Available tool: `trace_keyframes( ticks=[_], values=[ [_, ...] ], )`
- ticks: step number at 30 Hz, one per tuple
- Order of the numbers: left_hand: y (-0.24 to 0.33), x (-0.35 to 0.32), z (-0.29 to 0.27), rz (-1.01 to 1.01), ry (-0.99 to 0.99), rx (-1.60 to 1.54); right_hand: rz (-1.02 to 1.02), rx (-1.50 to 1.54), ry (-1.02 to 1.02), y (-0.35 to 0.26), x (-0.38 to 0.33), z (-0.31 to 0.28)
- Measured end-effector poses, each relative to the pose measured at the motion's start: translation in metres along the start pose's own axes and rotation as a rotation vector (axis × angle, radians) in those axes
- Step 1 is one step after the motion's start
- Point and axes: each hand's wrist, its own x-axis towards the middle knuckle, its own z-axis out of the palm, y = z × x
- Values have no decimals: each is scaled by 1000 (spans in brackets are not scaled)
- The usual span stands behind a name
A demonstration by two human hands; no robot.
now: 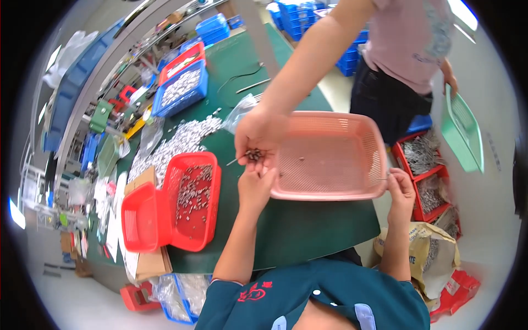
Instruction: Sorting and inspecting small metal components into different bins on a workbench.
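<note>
l hand n r hand grip pink basket

A head-worn fisheye looks steeply down, close over the green worktable.

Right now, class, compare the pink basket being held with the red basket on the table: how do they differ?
The pink basket is pale and shallow; the red basket is bright red and deeper. The pink basket is held up, the right hand gripping its rim, while the red basket rests on the green table. The pink basket holds only a few stray bits; the red basket holds many small metal parts. Both are perforated plastic.
</note>
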Motion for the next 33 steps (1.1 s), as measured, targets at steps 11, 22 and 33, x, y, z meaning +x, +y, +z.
trace_keyframes(
  ticks=[11,22,33],
  values=[
    [-31,-25,-13,-360,201,-1307,-125,-451,-126,-8,5,24],
    [-1,-28,-48,-544,105,-1902,-280,-443,-173,-14,-1,47],
    [-3,-54,-47,-626,-125,-1716,-168,-361,-333,-3,-9,82]
  ],
)
